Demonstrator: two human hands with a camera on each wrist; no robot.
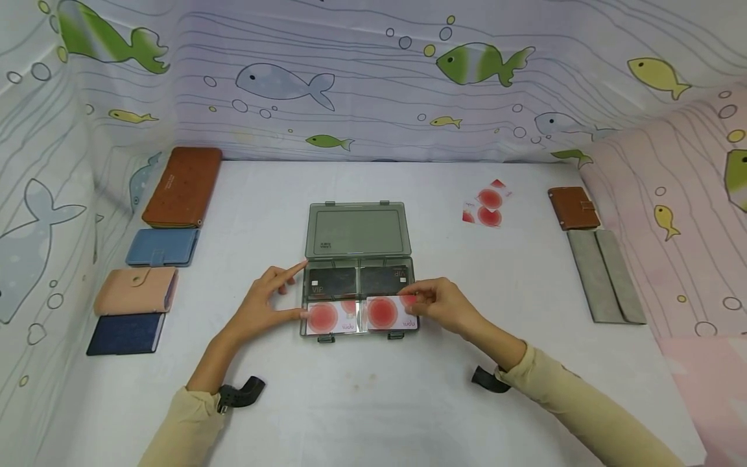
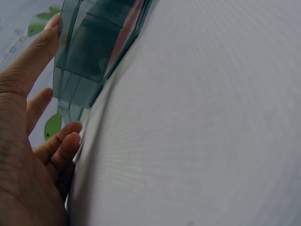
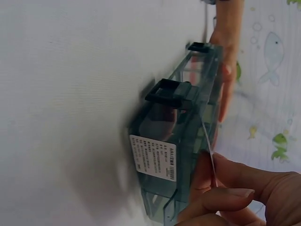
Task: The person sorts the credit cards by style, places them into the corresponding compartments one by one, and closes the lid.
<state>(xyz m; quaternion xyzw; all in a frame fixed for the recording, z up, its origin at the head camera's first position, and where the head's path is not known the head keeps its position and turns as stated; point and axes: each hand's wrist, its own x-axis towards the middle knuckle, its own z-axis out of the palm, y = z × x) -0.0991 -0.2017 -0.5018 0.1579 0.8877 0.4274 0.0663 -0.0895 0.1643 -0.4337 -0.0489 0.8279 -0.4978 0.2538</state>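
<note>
A translucent grey-green case lies with its lid folded back in the middle of the table. Black VIP cards fill its two rear compartments. A white card with red circles lies in the front left compartment. Over the front right one, my right hand pinches another red-circle card by its right end; the right wrist view shows this card edge-on, tilted above the case rim. My left hand has thumb and forefinger spread along the left side of the case, fingertips at its edge.
Several red-circle cards lie loose at the back right. On the left stand a brown wallet, a blue wallet, a pink wallet and a navy booklet. A small brown wallet and a grey wallet lie right.
</note>
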